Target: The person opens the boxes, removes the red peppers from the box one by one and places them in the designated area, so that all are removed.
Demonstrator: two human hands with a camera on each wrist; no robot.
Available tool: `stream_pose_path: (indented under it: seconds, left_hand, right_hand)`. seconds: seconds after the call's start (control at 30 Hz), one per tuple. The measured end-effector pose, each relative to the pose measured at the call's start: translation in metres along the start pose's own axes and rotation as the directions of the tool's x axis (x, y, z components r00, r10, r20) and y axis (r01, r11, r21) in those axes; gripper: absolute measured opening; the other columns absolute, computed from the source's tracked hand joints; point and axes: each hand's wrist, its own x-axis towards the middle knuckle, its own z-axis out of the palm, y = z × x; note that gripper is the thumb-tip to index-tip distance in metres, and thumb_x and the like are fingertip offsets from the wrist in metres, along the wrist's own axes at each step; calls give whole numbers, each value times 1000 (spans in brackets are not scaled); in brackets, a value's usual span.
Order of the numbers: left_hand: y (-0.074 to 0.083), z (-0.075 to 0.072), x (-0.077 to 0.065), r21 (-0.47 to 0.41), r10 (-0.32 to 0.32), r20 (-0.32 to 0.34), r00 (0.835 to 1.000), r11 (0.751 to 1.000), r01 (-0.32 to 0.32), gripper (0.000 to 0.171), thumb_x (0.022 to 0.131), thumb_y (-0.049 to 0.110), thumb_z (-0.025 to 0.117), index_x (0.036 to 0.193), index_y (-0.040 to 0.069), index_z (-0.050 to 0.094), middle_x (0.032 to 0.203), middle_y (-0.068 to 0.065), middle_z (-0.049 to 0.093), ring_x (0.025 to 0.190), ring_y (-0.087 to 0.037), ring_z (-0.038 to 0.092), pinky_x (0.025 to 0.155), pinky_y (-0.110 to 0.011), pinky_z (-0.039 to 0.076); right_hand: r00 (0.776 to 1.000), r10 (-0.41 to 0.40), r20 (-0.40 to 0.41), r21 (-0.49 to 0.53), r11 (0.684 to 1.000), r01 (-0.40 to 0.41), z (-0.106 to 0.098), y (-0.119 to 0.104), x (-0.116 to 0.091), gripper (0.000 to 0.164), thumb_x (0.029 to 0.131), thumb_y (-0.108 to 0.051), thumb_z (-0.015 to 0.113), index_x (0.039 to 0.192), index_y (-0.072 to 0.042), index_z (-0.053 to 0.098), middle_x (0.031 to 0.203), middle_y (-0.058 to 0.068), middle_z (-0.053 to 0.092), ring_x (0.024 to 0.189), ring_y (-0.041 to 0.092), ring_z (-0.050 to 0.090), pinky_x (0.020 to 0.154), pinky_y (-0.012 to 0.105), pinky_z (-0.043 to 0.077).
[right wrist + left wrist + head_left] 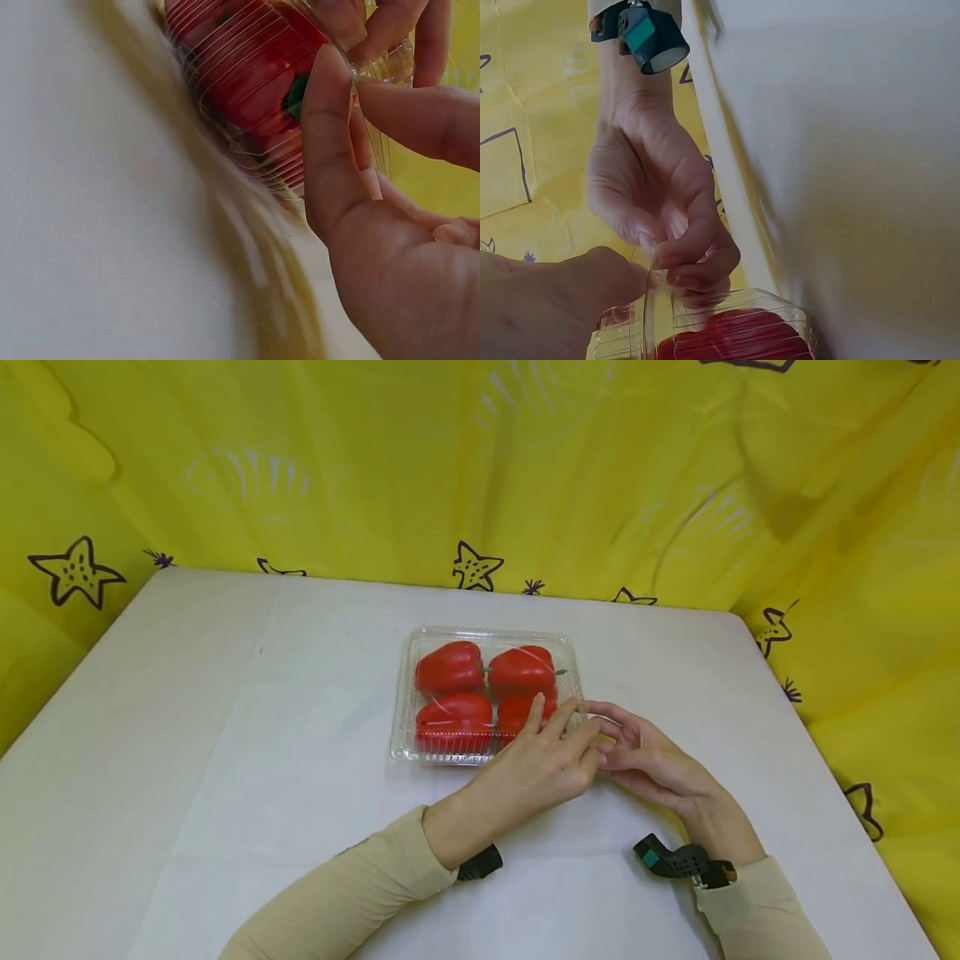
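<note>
clear box (402,714) lies partly under left hand (551,760) — right hand (670,768) pinching it.

Vivid red is flashed by 4 peppers (450,670), green at the stems (561,672) — all seen through a clear, ridged container (405,727)! Yellow cloth (375,427) is patterned with dark-outlined stars (77,574); sleeves (360,881) are shown beige — the table (225,760), white.
</note>
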Motion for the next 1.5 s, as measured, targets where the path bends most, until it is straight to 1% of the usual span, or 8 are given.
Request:
stream_pose_path:
  seconds: [0.47, 0.73, 0.9, 1.03, 1.2, 1.33, 1.4, 1.5]
  left_hand:
    - [0, 2, -1, 32, 34, 9, 999, 999, -35, 23, 101, 17, 56, 115, 16, 74, 126, -1, 62, 127, -34, 59, 98, -57, 51]
    - [-3, -1, 2, 22, 12, -83, 997, 1000, -10, 24, 101, 19, 56, 118, 14, 72, 112, 0, 64, 123, -32, 61, 96, -55, 53]
    - [-4, -2, 2, -22, 5, -47, 999, 1000, -7, 23, 100, 20, 58, 118, 15, 72, 112, 0, 67, 125, -30, 60, 99, -55, 52]
    - [-7, -3, 0, -82, -19, -34, 999, 997, 16, 21, 99, 20, 59, 117, 21, 70, 125, 2, 65, 128, -27, 58, 103, -54, 50]
    - [-13, -2, -2, -171, -23, -74, 997, 985, 10, 23, 100, 22, 59, 122, 20, 64, 134, -1, 60, 129, -25, 55, 105, -48, 50]
    - [-19, -1, -3, -242, -37, -118, 992, 970, 8, 28, 100, 23, 58, 127, 14, 58, 135, -5, 60, 127, -24, 57, 106, -42, 49]
    - [-22, -1, -4, -271, -48, -125, 991, 962, 12, 31, 100, 22, 59, 129, 11, 57, 134, -7, 61, 125, -23, 58, 108, -40, 48]
    - [-28, -4, -6, -317, -54, -86, 995, 948, 24, 40, 95, 22, 65, 131, 9, 56, 136, -8, 59, 126, -23, 57, 111, -39, 45]
  right_hand:
    - [999, 1, -52, -12, 1000, -1, 7, -4, 0, 55, 92, 18, 40, 140, -10, 42, 126, 0, 62, 94, 10, 61, 83, 20, 56]
    - [991, 19, -131, -43, 999, -25, 14, -6, 3, 50, 96, 11, 47, 140, -12, 40, 105, -3, 67, 89, 9, 61, 80, 19, 55]
    - [982, 47, -182, -142, 987, -73, 14, -9, 1, 51, 97, 6, 50, 143, -12, 35, 118, -2, 65, 97, 10, 64, 87, 22, 57]
    - [971, 47, -234, -314, 942, -121, 12, -10, -1, 56, 98, -2, 54, 148, -6, 29, 131, 0, 57, 107, 13, 63, 92, 26, 56]
    - [963, -3, -269, -521, 841, -143, 12, -13, -4, 61, 97, -7, 58, 150, -5, 29, 131, 8, 50, 109, 15, 63, 91, 26, 56]
    - [954, -45, -296, -608, 779, -152, 14, -14, -4, 62, 95, -8, 62, 150, -12, 32, 127, 10, 50, 107, 16, 64, 88, 26, 57]
    - [951, -64, -301, -627, 765, -147, 16, -15, -3, 65, 94, -8, 65, 150, -14, 33, 127, 10, 50, 108, 16, 63, 88, 26, 57]
    - [947, -100, -305, -667, 733, -137, 19, -16, -2, 71, 91, -7, 69, 151, -15, 32, 129, 10, 49, 110, 14, 62, 87, 24, 56]
